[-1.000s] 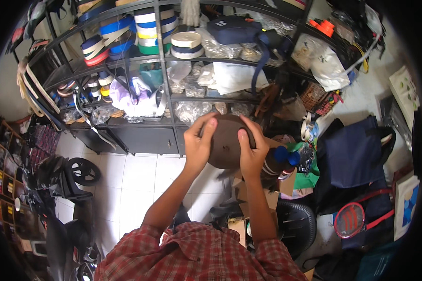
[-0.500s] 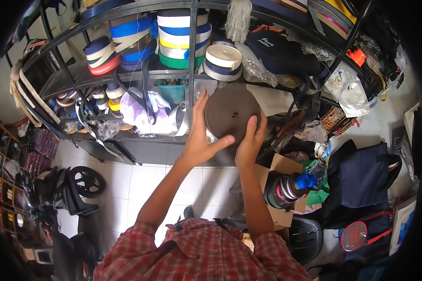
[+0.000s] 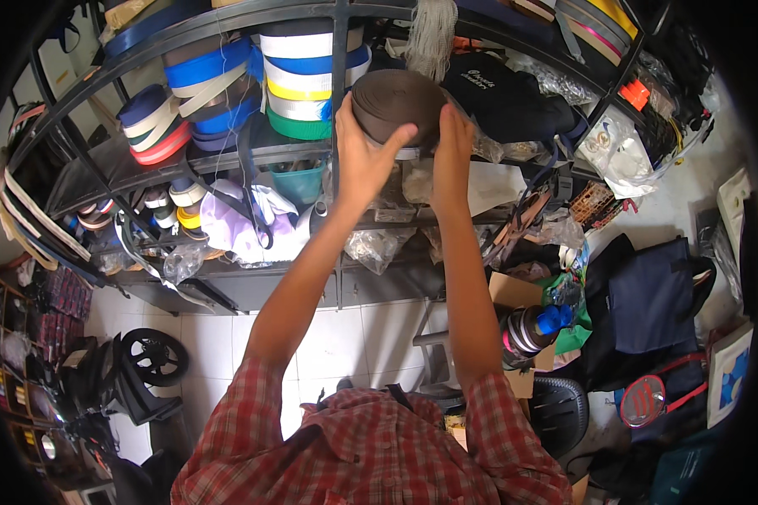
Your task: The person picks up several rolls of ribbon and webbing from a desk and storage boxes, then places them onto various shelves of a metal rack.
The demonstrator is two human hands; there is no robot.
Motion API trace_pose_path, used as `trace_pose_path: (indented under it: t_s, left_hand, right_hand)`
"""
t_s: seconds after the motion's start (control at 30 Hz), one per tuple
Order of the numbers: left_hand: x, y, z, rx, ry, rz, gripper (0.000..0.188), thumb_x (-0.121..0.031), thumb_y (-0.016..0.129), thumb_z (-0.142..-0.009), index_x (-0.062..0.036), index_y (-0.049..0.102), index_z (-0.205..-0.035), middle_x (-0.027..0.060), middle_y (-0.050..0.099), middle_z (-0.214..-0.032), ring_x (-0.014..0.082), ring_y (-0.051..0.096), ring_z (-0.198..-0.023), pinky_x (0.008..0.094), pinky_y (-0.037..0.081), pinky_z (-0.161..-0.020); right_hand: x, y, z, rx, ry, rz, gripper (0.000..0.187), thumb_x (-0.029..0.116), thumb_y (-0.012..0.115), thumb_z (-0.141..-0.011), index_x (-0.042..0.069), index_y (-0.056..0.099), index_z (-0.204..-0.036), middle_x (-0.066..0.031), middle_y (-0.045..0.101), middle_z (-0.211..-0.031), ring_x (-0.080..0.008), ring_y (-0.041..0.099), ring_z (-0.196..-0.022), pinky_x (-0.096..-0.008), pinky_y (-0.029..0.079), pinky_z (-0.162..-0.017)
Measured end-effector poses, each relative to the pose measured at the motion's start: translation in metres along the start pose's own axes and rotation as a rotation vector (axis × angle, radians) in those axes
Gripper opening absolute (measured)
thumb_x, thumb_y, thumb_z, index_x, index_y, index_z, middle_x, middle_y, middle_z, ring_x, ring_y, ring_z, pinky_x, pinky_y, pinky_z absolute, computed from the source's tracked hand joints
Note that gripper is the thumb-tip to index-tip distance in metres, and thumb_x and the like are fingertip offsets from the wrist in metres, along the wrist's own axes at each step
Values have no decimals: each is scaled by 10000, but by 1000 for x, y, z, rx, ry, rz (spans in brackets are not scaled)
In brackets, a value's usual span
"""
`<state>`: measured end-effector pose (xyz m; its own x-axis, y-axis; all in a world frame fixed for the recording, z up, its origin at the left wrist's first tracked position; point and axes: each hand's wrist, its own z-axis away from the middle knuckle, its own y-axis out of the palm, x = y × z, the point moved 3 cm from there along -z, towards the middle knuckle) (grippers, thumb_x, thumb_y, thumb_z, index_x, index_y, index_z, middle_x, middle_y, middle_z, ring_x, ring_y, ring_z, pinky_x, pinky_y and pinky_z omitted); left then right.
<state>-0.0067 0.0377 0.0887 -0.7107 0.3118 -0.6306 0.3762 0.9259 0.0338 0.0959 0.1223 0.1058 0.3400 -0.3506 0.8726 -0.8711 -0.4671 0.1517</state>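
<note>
Through the head view, I take the shelf's upright post [image 3: 341, 50] as my landmark. The brown roll [image 3: 400, 94] is just right of it, raised high, its coiled face turned up toward me. My left hand [image 3: 364, 164] grips its left side, thumb across the near rim; my right hand [image 3: 452, 151] presses its right side, so the roll is clamped between both. Coloured rolls [image 3: 312, 76] stand just left of the post; a black bag [image 3: 501, 97] lies farther right. I judge the step in hand as steadying the roll at shelf height; whether it touches anything behind, I can't tell. The next move, I'd say, calls for even pressure from both sides, layers held together.
</note>
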Motion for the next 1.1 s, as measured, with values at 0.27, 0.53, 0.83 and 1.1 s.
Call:
trace_pose_path:
  t_s: [0.27,0.53,0.83,1.1]
  left_hand:
    - [27,13,-30,145,-215,-78,977,-485,785,-705,106,331,-1338,273,467,-1284,416,448,-1148,469,378,-977]
    - [51,29,-26,159,-234,-230,988,-605,577,-829,110,226,-1415,267,402,-1370,440,388,-1226,560,295,-1005]
    - [55,33,-15,169,-276,-179,911,-550,561,-869,89,230,-1426,260,368,-1414,431,363,-1280,517,258,-1059]
    - [18,20,151,216,-285,129,350,-102,559,-938,21,486,-1258,200,537,-1242,253,537,-1146,338,427,-958]
  right_hand:
    - [-13,19,-25,-87,-294,190,431,222,574,-914,-53,540,-1243,-207,572,-1198,-340,521,-1133,-393,383,-981]
    - [-59,18,-39,-293,-259,336,407,292,617,-892,-55,569,-1099,-220,566,-1120,-385,510,-1043,-448,385,-921]
    - [-68,9,-34,-275,-379,435,387,267,559,-926,-69,550,-1120,-231,559,-1104,-389,516,-1043,-449,398,-912]
    - [-80,-78,97,102,-14,186,304,193,584,-918,-14,590,-1141,-151,652,-933,-205,645,-761,-314,503,-669]
